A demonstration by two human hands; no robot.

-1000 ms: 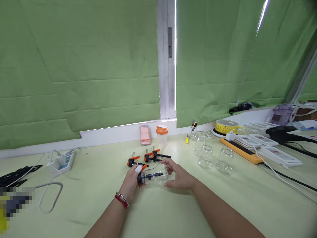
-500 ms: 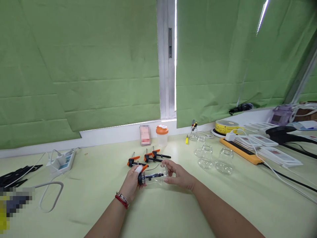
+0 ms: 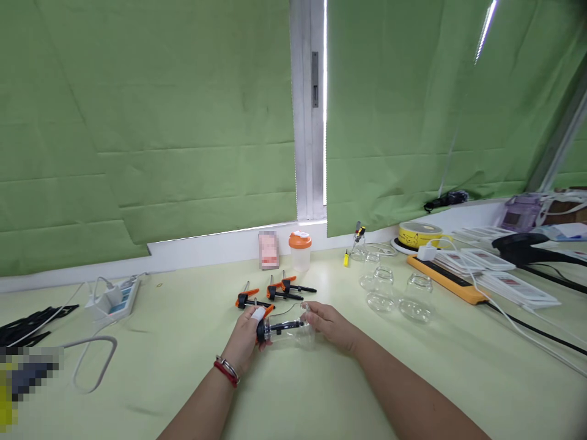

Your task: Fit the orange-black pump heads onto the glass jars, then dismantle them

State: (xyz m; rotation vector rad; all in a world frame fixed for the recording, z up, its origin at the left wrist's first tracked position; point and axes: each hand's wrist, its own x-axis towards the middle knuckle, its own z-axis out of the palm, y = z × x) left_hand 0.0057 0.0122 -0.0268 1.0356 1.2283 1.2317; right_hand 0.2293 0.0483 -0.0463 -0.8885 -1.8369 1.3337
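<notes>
1 clear jar (image 3: pixel 297 340), long axis approx. left–right, btwn left hand (image 3: pixel 244 335), fingers clasping black cap (image 3: pixel 261 330), & right hand (image 3: pixel 334 324), fingers curled on jar's right end.

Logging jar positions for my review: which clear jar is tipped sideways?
The jar held between the left hand, at its black top, and the right hand, at its base; the other jars stand upright on the table.
</notes>
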